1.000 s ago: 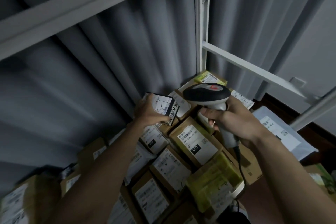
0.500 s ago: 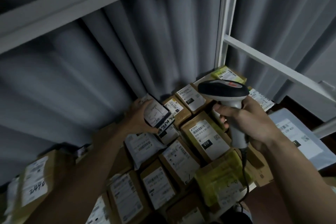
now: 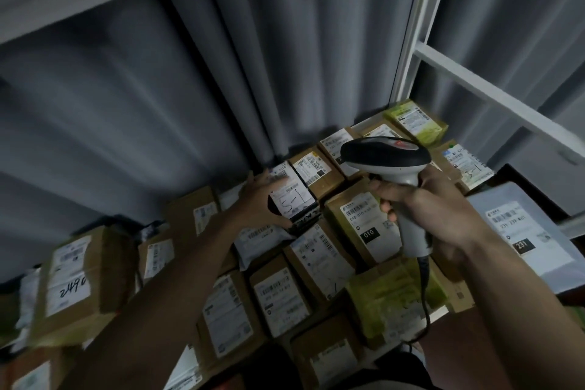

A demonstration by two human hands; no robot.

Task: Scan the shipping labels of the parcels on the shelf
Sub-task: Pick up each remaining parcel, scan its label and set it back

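Leftward, the left hand reaches far over the shelf's parcels, its grip curled round a small dark parcel whose label faces up. Just right and above, the right hand wraps the handle of a scanner, head pointing toward that parcel.

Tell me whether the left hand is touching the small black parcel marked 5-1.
Touching. The head view shows the left hand gripping the small black parcel, fingers over its top label and thumb under its lower edge.
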